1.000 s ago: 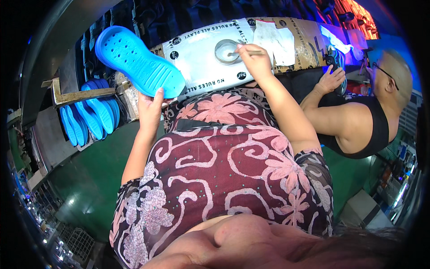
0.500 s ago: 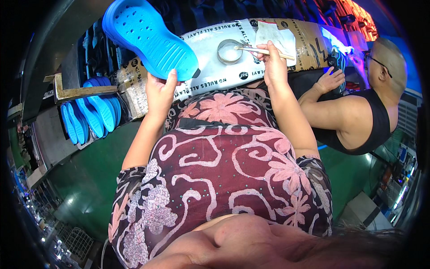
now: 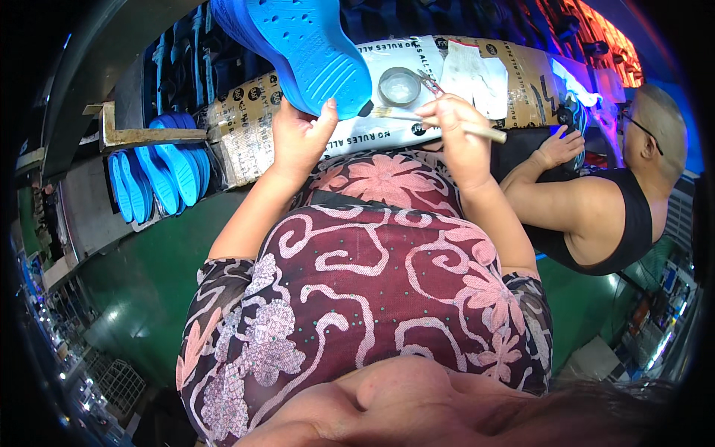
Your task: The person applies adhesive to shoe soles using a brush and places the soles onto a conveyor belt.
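Upper edge cuts off the toe end of the blue sole. Left hand: I lose most of its fingers beneath the heel. Cannot tell whether the brush touches the dark tab. Near-left clutter: too small for me to identify.

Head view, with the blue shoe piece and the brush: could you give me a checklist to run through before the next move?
1. Left hand gripping the blue shoe piece near its lower end: ok.
2. Right hand holding the brush: ok.
3. Bristles out of the round dish: ok.
4. Bristles touching the shoe piece: cannot tell; they are close to its dark tab.
5. Amount of whitish material on the bristles: cannot tell.
6. Co-worker's hand apart from the brush: ok, it is farther right.
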